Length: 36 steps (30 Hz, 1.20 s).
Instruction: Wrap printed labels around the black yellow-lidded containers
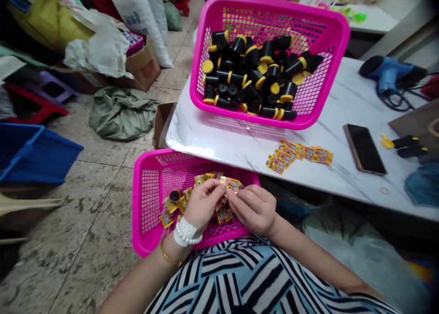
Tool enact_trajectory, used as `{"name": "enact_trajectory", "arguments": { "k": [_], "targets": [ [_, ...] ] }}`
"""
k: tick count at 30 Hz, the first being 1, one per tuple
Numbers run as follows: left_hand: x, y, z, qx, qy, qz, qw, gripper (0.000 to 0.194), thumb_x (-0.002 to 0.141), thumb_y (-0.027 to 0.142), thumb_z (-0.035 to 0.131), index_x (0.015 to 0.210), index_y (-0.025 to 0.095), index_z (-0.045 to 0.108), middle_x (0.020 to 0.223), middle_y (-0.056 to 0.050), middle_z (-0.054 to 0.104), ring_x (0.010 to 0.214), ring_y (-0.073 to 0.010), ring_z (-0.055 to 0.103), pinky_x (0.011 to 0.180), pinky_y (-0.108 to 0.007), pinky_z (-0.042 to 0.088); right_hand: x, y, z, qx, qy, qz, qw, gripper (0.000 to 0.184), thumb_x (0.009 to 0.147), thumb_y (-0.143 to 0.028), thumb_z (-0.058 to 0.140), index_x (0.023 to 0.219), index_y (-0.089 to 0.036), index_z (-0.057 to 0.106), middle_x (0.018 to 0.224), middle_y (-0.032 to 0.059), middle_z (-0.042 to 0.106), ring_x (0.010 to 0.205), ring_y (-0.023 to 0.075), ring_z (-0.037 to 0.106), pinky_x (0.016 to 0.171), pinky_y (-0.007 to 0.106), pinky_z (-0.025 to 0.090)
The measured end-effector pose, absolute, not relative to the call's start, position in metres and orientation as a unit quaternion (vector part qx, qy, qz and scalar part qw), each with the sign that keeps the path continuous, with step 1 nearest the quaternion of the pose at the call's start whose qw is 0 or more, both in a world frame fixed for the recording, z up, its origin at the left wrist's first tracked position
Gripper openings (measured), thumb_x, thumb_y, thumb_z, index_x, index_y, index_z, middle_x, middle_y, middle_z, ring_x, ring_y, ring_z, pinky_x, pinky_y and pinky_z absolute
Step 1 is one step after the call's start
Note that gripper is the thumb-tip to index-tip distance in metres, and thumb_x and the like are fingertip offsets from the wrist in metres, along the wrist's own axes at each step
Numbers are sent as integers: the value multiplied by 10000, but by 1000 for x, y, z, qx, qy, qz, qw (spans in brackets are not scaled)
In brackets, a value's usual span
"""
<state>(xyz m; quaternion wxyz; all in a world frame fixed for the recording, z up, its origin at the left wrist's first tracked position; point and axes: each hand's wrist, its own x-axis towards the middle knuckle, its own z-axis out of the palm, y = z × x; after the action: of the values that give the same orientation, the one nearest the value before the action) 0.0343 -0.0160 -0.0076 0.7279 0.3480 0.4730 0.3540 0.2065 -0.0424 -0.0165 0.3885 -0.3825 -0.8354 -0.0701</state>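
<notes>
Both my hands meet over the lower pink basket (146, 199), pinching a small yellow printed plastic sleeve (230, 184) between them. My left hand (202, 202), with a white band and bead bracelet at the wrist, grips its left end. The fingers of my right hand (255, 209) close on its lower right side. Whether anything is inside the sleeve is hidden by my fingers. Below lie several yellow-wrapped pieces (224, 216) and a black round end (174, 195). More flat yellow sleeves (283, 156) are fanned out on the table.
A larger pink basket (265, 5) full of black cylinders with yellow caps (254, 55) stands on the marbled table (219, 138). To the right are a phone (365, 149), a blue heat gun (389, 78) and loose black-and-yellow cylinders (408, 145). A blue bin (51, 156) stands left.
</notes>
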Motion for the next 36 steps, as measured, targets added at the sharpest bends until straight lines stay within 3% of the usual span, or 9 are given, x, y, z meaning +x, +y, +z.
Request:
{"name": "enact_trajectory", "arguments": {
  "k": [4,6,8,11,16,23,28,32,36],
  "targets": [
    [12,-16,-4,456,505,301,668,287,794,409,705,681,159,621,540,48,477,486,-80,375,476,-203,293,201,-48,-8,-447,-771,150,428,433,831,-282,722,1244,-188,632,915,90,682,786,199,629,697,334,547],
    [5,-17,1,517,495,268,645,278,814,371,677,639,159,628,561,32,505,517,-93,399,498,-210,313,200,-46,-5,-485,-718,306,395,393,855,-343,691,1207,-175,639,915,80,676,748,176,629,652,302,537],
    [2,-17,4,555,480,254,629,292,828,349,653,609,158,624,577,20,528,547,-102,431,526,-212,341,196,-44,-7,-489,-664,450,343,231,900,-374,630,977,-162,683,745,27,647,605,124,576,542,239,474],
    [2,-20,6,536,503,299,608,253,831,352,657,665,162,643,599,18,555,565,-108,468,549,-212,379,185,-43,-18,-514,-555,555,347,417,928,-471,568,638,-172,561,499,-44,494,444,75,436,440,197,359],
    [-3,-37,9,427,567,396,582,286,842,435,662,734,170,663,535,35,517,450,-85,419,443,-201,323,170,-43,-27,-566,-428,577,404,511,843,-630,613,620,-178,530,459,-55,486,372,63,400,373,190,297],
    [-3,-50,9,401,594,413,563,256,830,394,681,875,169,796,539,9,578,450,-99,440,436,-221,364,165,-40,-25,-570,-455,536,425,483,887,-567,598,602,-180,545,468,-42,494,405,77,427,405,202,321],
    [-3,-44,2,441,582,428,533,170,814,327,703,806,193,807,658,-33,667,622,-154,586,605,-263,502,162,-41,-25,-547,-565,431,443,386,946,-375,568,614,-179,572,534,-30,500,492,92,444,504,231,361],
    [-6,-39,-2,470,585,446,488,73,715,272,791,743,206,796,812,-64,726,798,-200,655,773,-298,538,159,-37,-22,-501,-647,351,455,247,922,-260,586,700,-173,652,654,9,565,621,129,534,602,258,421],
    [-10,-33,-9,427,627,435,485,165,675,353,830,734,206,785,850,-70,753,832,-221,683,794,-295,546,152,-32,-24,-494,-668,328,449,192,885,-256,622,716,-176,666,672,21,600,644,145,560,604,261,433]
  ]
}}
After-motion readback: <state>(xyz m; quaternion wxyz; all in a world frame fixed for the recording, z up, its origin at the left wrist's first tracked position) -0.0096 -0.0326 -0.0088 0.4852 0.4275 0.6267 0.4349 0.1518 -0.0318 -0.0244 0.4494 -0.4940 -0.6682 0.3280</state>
